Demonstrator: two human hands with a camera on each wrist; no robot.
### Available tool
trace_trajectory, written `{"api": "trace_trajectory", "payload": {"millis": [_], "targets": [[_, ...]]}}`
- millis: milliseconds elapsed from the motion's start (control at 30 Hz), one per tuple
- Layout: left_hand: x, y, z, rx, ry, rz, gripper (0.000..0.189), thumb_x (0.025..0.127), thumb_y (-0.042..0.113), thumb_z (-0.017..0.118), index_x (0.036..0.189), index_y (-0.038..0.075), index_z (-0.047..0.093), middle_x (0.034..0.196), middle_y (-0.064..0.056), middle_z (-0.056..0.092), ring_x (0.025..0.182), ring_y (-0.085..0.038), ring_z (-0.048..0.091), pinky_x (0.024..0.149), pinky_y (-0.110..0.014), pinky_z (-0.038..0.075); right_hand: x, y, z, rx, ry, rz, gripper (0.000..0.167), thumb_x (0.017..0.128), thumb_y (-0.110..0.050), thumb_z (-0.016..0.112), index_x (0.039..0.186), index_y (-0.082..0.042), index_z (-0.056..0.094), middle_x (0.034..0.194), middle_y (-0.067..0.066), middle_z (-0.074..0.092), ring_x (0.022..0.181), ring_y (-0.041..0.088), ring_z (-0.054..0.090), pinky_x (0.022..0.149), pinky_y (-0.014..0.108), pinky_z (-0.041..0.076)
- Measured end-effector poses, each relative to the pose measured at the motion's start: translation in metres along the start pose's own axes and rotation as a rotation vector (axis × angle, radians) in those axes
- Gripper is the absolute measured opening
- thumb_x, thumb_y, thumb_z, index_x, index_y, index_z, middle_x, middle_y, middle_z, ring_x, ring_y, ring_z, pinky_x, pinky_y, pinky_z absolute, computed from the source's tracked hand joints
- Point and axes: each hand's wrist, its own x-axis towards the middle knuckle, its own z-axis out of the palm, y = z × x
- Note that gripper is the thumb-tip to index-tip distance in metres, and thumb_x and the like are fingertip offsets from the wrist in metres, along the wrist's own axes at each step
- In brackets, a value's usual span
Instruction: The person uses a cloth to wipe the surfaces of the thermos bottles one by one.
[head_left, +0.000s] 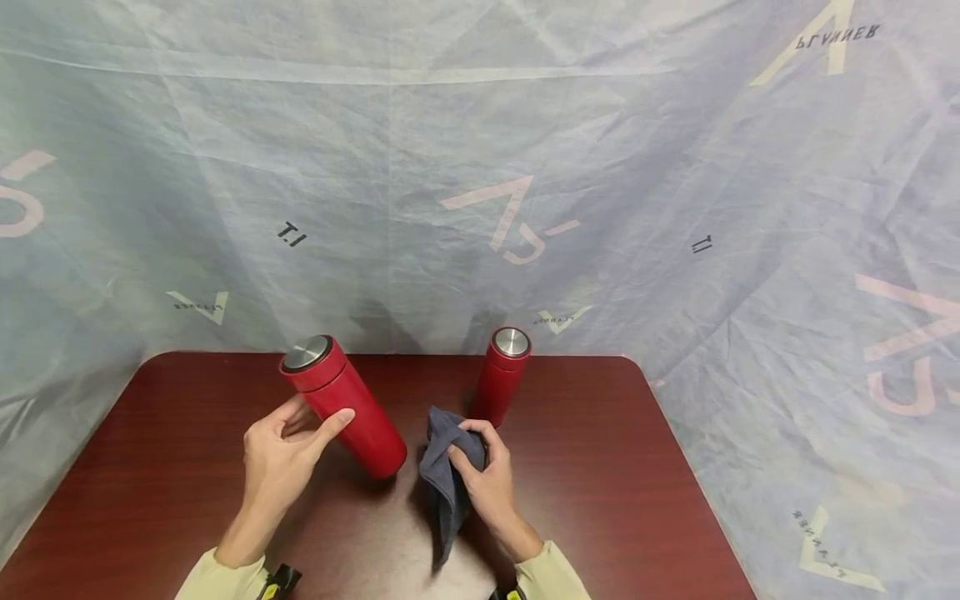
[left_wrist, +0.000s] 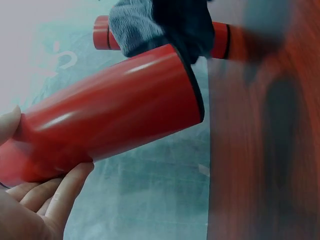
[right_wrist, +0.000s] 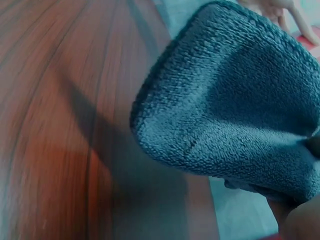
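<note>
My left hand [head_left: 279,454] grips a red thermos flask [head_left: 360,421] with a steel-topped lid, thumb on the near side and fingers behind. The flask is held tilted, its lid toward the upper left and its base toward the lower right. In the left wrist view the flask [left_wrist: 115,107] appears raised off the table. A dark grey-blue cloth [head_left: 444,467] is pinched in my right hand [head_left: 487,475], one corner hanging down. The towel-like pile of the cloth [right_wrist: 210,100] fills much of the right wrist view. The cloth and the flask's base are apart.
A second red thermos flask [head_left: 504,375] stands upright toward the back of the table, just beyond my right hand. The dark reddish-brown wooden table [head_left: 615,500] has rounded back corners. A pale printed fabric sheet [head_left: 390,167] hangs behind and at both sides.
</note>
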Motion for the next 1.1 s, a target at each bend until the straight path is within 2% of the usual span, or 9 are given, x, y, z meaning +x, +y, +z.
{"api": "trace_trajectory", "payload": {"millis": [133,267,433,567,767,933,1033,1100], "targets": [[-0.002,-0.005,-0.001,0.018,-0.036,-0.012,0.046,0.084,0.017,0.095,0.127,0.009,0.079,0.102,0.008,0.080,0.081,-0.007,0.079,0.074,-0.018,0.061,-0.004,0.000,-0.014,-0.037,-0.025,0.001,0.032,0.089,0.005,0.079,0.118,-0.006,0.070,0.115,0.012,0.071,0.101,0.013,0.065,0.088,0.020,0.052],[-0.005,-0.010,-0.005,0.043,-0.064,-0.037,0.051,0.084,0.019,0.095,0.131,0.011,0.077,0.110,-0.003,0.081,0.081,-0.008,0.079,0.073,-0.018,0.061,-0.008,0.001,-0.029,-0.062,-0.053,0.023,0.032,0.089,0.005,0.080,0.118,-0.006,0.070,0.114,0.012,0.071,0.099,0.012,0.065,0.086,0.020,0.053],[-0.006,-0.017,-0.011,0.100,-0.067,-0.079,0.058,0.084,0.024,0.096,0.137,0.015,0.075,0.118,-0.014,0.079,0.079,-0.002,0.078,0.072,-0.015,0.059,-0.008,0.000,-0.052,-0.072,-0.090,0.054,0.032,0.092,0.003,0.079,0.121,-0.005,0.068,0.118,0.012,0.070,0.100,0.013,0.067,0.086,0.021,0.055],[-0.003,-0.019,-0.015,0.100,-0.065,-0.082,0.061,0.084,0.023,0.096,0.140,0.013,0.073,0.121,-0.017,0.078,0.079,-0.002,0.078,0.072,-0.015,0.059,-0.002,-0.001,-0.076,-0.090,-0.070,0.053,0.032,0.092,0.006,0.078,0.121,-0.002,0.067,0.119,0.012,0.069,0.103,0.013,0.067,0.088,0.021,0.055],[0.014,-0.021,-0.015,0.115,-0.071,-0.049,0.068,0.083,0.021,0.096,0.145,0.011,0.069,0.122,-0.020,0.077,0.079,0.000,0.077,0.074,-0.011,0.057,0.027,-0.001,-0.117,-0.191,0.053,0.028,0.033,0.091,0.008,0.079,0.121,0.001,0.068,0.119,0.015,0.070,0.105,0.009,0.065,0.090,0.018,0.053],[0.028,-0.027,-0.008,0.130,-0.082,-0.040,0.071,0.082,0.029,0.097,0.146,0.016,0.069,0.122,-0.016,0.078,0.082,0.001,0.076,0.076,-0.010,0.057,0.058,0.003,-0.147,-0.319,0.123,-0.031,0.031,0.094,0.005,0.079,0.122,-0.003,0.070,0.131,0.015,0.070,0.116,0.015,0.063,0.092,0.015,0.048],[0.035,-0.030,0.000,0.145,-0.090,-0.012,0.070,0.082,0.034,0.097,0.144,0.016,0.070,0.122,-0.013,0.078,0.084,-0.003,0.078,0.077,-0.011,0.057,0.075,0.005,-0.159,-0.395,0.143,-0.057,0.032,0.097,0.000,0.078,0.127,-0.006,0.069,0.141,0.014,0.065,0.127,0.023,0.060,0.095,0.019,0.047],[0.041,-0.033,0.006,0.154,-0.098,-0.001,0.070,0.081,0.036,0.097,0.143,0.015,0.071,0.120,-0.013,0.079,0.088,-0.011,0.080,0.077,-0.011,0.057,0.087,0.006,-0.164,-0.445,0.147,-0.074,0.033,0.098,-0.003,0.077,0.129,-0.008,0.068,0.146,0.013,0.062,0.134,0.027,0.058,0.100,0.025,0.046]]}}
